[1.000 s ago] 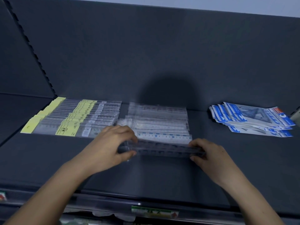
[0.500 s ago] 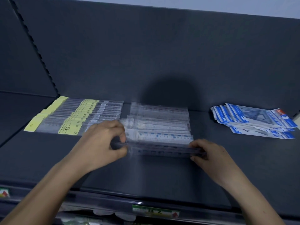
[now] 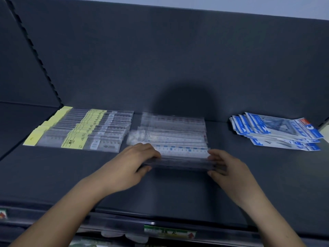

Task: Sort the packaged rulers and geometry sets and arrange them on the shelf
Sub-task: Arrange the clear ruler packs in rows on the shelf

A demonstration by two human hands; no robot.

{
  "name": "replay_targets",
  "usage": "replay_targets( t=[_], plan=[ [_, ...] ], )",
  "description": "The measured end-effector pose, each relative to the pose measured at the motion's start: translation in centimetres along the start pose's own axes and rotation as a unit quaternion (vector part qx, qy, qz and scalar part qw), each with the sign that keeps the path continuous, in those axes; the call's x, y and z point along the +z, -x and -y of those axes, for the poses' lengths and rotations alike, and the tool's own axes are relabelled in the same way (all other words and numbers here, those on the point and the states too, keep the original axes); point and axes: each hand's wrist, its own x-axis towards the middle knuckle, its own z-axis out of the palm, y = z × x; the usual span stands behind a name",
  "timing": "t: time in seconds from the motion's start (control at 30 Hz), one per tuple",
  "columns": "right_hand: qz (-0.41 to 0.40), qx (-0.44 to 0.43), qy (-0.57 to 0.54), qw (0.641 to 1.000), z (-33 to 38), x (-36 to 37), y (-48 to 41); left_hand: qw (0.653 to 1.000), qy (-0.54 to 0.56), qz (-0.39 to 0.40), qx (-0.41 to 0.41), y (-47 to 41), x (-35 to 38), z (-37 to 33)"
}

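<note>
The left hand and right hand are each pinching one end of a long clear-sleeved ruler. It is sitting against the six o'clock edge of the transparent ruler-pack pile on the dark grey shelf.

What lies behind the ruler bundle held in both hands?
Behind the ruler bundle lie overlapping clear-packaged rulers, nearest one blue-marked, on the dark shelf. Anything beneath them is covered.
</note>
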Motion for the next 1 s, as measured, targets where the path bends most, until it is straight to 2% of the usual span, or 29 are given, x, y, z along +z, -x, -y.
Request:
replay_targets(
  t=[0.33, 0.8, 0.9, 1.0],
  plan=[
    [-0.041, -0.014, -0.001, 0.999, 0.0, -0.6, -0.1, 0.990, -0.096, -0.054, -0.089, 0.9, -1.0, -0.4],
    [-0.076, 0.028, -0.161, 0.984, -0.5, -0.2, -0.8, 0.996, -0.072, -0.014, -0.054, 0.5, -0.8, 0.0],
    [-0.047, 0.064, -0.248, 0.966, -0.3, -0.4, -0.9, 0.996, -0.070, -0.014, -0.045, 0.7, -0.7, 0.2],
    [0.014, 0.062, -0.226, 0.972, 0.2, -0.9, -0.9, 0.998, -0.057, -0.005, -0.034, 0.8, -0.8, 0.5]
  ],
)
